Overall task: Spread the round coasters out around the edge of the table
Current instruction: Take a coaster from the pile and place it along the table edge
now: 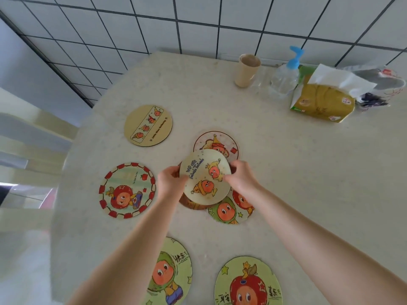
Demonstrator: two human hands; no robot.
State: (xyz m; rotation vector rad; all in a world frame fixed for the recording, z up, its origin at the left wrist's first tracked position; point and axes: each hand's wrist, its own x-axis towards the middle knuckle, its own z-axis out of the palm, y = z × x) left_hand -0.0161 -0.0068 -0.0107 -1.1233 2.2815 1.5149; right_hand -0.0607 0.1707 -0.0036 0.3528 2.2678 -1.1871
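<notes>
Bright, even light — edges warped, soft.

four coasters (pixel 127 190) ring the table's (pixel 286 172) left and near edge (others piled centrally).

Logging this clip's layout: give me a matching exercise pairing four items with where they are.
Items:
1. Cup
2. Tissue pack
3. Red-bordered coaster
4. Pale coaster

Places:
A. Left table edge
B. Held in both hands
C. Far edge, by the wall
D. Right of the pump bottle

Pairs: 1-C, 2-D, 3-A, 4-B
</notes>
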